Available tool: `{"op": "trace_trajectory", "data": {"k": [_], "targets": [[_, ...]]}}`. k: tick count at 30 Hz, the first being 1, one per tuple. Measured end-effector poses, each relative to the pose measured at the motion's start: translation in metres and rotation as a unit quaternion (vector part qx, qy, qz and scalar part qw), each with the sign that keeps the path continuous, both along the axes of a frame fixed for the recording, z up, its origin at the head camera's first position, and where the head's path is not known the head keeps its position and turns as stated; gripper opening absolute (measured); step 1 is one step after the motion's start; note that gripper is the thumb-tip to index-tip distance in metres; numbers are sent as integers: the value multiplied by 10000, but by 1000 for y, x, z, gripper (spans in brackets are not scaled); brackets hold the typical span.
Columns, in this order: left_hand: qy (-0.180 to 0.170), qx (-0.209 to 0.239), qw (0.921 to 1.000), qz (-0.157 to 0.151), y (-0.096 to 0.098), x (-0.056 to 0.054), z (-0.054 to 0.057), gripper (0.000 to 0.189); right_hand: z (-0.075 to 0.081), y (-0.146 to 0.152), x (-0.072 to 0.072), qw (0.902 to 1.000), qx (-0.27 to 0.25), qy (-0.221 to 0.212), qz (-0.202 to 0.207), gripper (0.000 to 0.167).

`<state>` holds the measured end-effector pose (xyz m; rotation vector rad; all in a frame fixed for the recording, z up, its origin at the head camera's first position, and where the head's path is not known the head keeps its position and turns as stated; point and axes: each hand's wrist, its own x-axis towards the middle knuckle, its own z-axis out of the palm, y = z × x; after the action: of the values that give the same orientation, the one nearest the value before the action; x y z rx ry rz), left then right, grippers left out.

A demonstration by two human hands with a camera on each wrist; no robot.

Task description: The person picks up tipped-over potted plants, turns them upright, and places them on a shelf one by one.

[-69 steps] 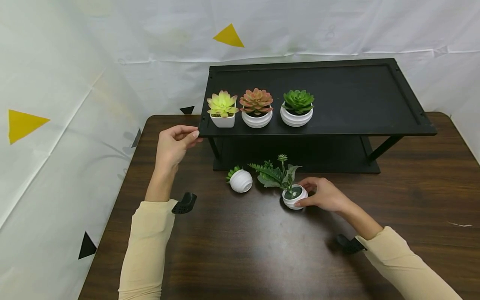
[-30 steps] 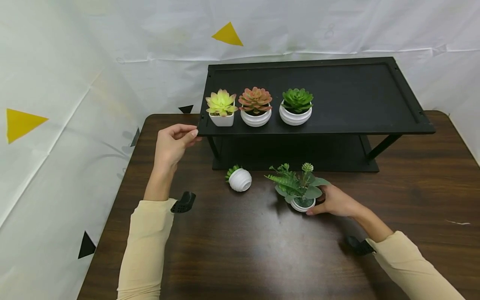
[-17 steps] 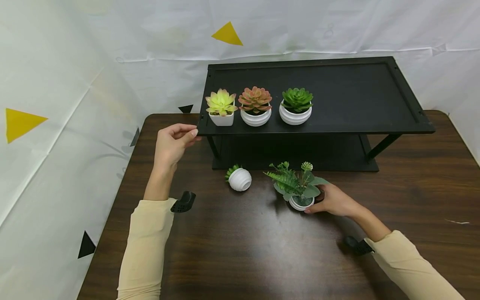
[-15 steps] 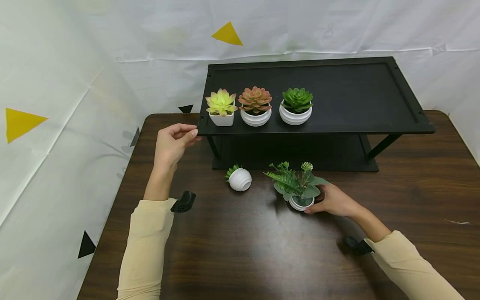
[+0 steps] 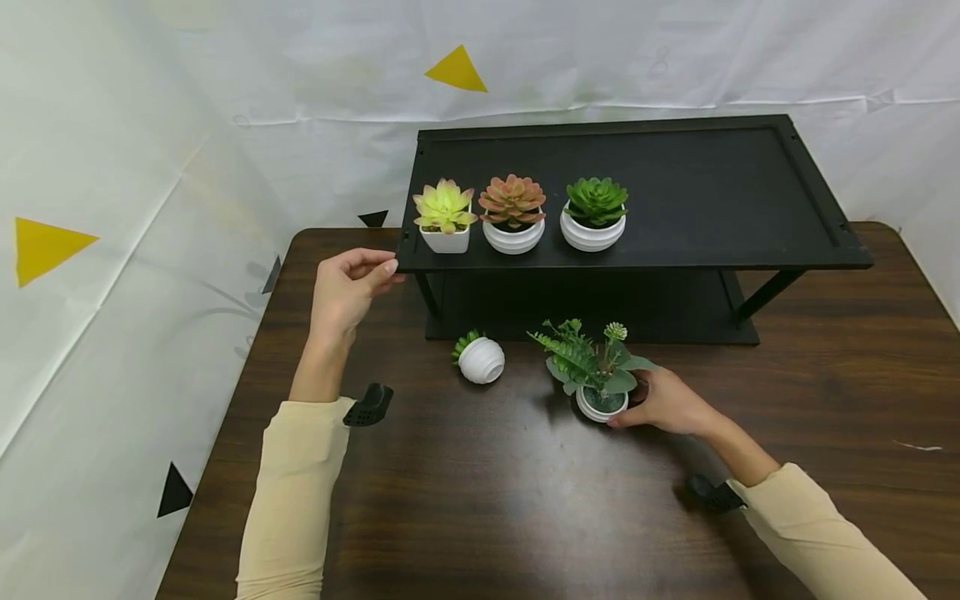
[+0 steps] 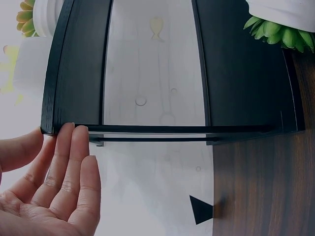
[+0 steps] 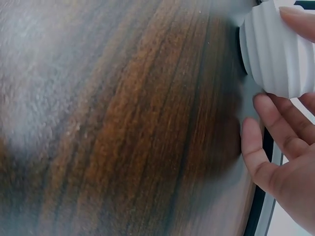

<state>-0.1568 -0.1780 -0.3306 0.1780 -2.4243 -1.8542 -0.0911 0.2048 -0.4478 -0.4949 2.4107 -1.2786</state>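
My left hand pinches the front left corner of the black two-tier shelf, thumb on top and fingertips underneath in the left wrist view. My right hand grips a ribbed white pot from its right side, thumb and fingers on opposite sides of it. Out of this pot grows a leafy green plant with fern fronds, standing in front of the shelf. To its left, a small succulent in a white pot lies tipped over, its base facing me.
On the upper tier stand a yellow-green succulent, a reddish succulent and a dark green succulent, in a row toward the left. The shelf stands on a brown wooden table, with white sheeting behind and at the left.
Since the earliest frame, my right hand has brought the leafy plant slightly right and stood its leaning pot more upright; recently it barely moves. My left hand stays at the shelf corner.
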Motion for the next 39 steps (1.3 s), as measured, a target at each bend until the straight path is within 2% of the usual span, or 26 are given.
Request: {"op": "trace_trajectory", "data": {"k": [4,9,13,20,24,34,39], "targets": [[-21,-4,10000,0,0,0,0,23,-2,0,1,9994,233,256,-26,61],[-15,13,10000,8,0,0,0,23,2,2,4,9994,297,179,-73,61],[-18,33,10000,11,0,0,0,23,15,2,8,9996,228,151,-80,63],[0,10,10000,13,0,0,0,23,39,0,13,9974,634,332,-89,64],[-11,13,10000,6,0,0,0,23,49,-1,17,9967,696,392,-134,66],[-3,27,10000,-6,0,0,-1,23,80,5,28,9937,762,738,-367,57],[16,49,10000,-4,0,-1,-1,23,98,10,32,9916,957,724,-490,58]]}}
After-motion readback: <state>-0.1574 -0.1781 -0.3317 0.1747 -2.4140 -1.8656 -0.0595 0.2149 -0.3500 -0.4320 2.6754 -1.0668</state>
